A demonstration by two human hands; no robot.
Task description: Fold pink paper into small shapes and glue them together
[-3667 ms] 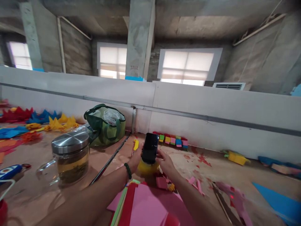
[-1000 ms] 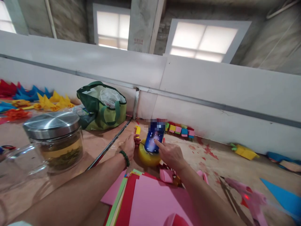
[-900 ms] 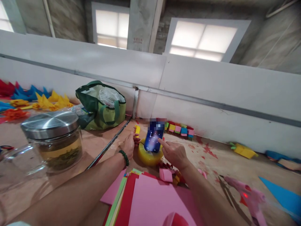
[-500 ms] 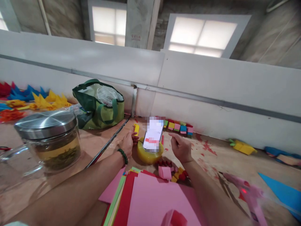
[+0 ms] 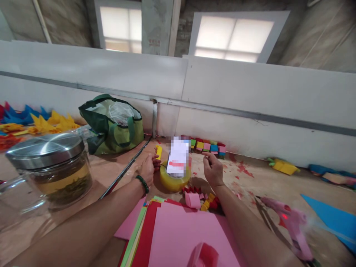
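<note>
A phone with a lit, partly blurred screen leans upright on a yellow tape roll. My left hand, a green bead bracelet at its wrist, is beside the roll with its fingers curled. Just past those fingertips shows a small yellow piece; whether they grip it is unclear. To the right of the phone, my right hand has its index finger stretched toward the screen and the others curled in, holding nothing. Nearest me lies a stack of coloured paper, pink on top, bearing a folded pink piece.
At left stand a glass tea mug and a green bag. Folded colourful paper blocks line the wall behind the phone. A pink glue gun with a red light lies at right, by blue paper.
The whole view has shifted slightly, moving the table things leftward. My right hand sits a little farther from the phone, its index finger angled more upward. My left hand stays beside the roll.
</note>
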